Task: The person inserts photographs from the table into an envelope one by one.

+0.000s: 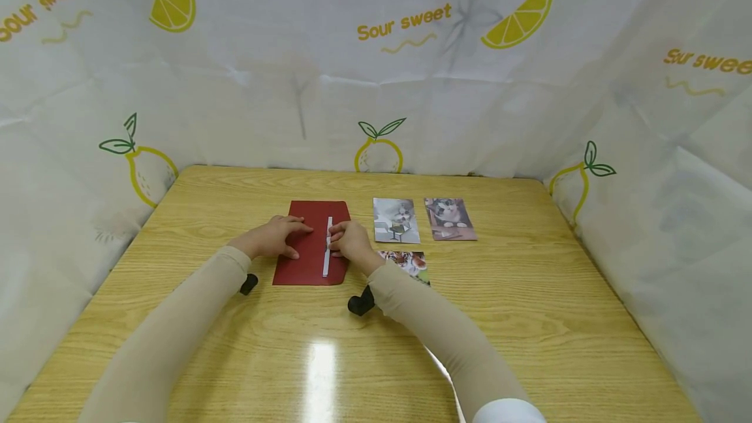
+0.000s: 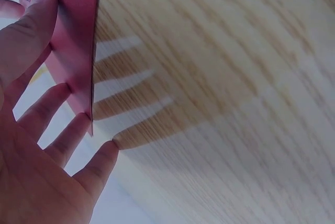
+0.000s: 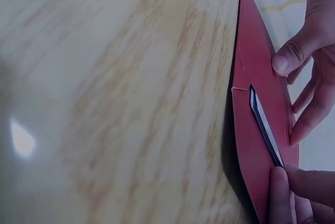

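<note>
A red envelope [image 1: 310, 211] lies on the wooden table, with a narrow white strip [image 1: 326, 265] running along its flap side. My left hand [image 1: 275, 238] rests on the envelope's left part with fingers spread; in the left wrist view its thumb [image 2: 37, 12] lies on the red paper and its little finger reaches the tabletop. My right hand [image 1: 352, 242] pinches the white strip between thumb and fingertips near its middle. In the right wrist view the strip [image 3: 266, 122] slants up from those fingertips, along a fold in the envelope [image 3: 282, 109].
To the right of the envelope lie two cat picture cards, one pale [image 1: 397, 214] and one darker [image 1: 449, 214]. A tiger picture card [image 1: 414, 263] is partly covered by my right forearm. White lemon-print cloth [image 1: 264, 103] hangs behind the table [image 1: 517, 318] and along both sides.
</note>
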`<state>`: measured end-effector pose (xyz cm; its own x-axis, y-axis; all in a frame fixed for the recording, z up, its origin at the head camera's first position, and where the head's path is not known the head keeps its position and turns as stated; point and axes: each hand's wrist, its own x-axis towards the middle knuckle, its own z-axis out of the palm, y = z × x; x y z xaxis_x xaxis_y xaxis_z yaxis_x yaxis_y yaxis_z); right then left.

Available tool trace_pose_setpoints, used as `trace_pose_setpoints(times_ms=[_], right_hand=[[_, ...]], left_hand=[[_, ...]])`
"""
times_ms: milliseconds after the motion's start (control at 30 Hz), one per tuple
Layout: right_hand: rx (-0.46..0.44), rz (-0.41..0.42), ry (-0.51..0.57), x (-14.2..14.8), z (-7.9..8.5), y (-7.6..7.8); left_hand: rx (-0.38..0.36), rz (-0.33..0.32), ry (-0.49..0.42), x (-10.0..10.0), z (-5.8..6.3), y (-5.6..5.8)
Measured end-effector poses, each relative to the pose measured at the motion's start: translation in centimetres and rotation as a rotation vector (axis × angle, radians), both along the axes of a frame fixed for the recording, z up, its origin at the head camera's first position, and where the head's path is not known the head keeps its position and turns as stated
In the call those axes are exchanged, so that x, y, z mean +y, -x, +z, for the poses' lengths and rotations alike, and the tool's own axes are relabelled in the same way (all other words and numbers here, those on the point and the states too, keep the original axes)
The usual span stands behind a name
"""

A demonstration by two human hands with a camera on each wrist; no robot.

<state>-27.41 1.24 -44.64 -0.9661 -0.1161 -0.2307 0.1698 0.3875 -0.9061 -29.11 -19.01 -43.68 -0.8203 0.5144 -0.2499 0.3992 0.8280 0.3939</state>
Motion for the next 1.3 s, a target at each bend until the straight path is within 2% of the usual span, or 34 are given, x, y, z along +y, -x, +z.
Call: trace_pose_setpoints(times_ms=[800, 1000, 1133, 1300], right_hand=[[0.007, 0.032, -0.024, -0.1, -0.1, 0.1], [-0.001, 0.051, 0.000, 0.2, -0.1, 0.5], [-0.035, 0.083, 0.087, 0.7, 1.0, 0.3], [-0.046, 0.134, 0.206, 2.0, 3.4, -0.5]], left_hand=[[-0.010, 0.013, -0.011, -0.1, 0.0, -0.2], [-0.010, 0.008, -0.014, -0.1, -0.1, -0.2], [-0.012, 0.012, -0.012, -0.1, -0.1, -0.1], [-0.019, 0.019, -0.011, -0.1, -0.2, 0.0]])
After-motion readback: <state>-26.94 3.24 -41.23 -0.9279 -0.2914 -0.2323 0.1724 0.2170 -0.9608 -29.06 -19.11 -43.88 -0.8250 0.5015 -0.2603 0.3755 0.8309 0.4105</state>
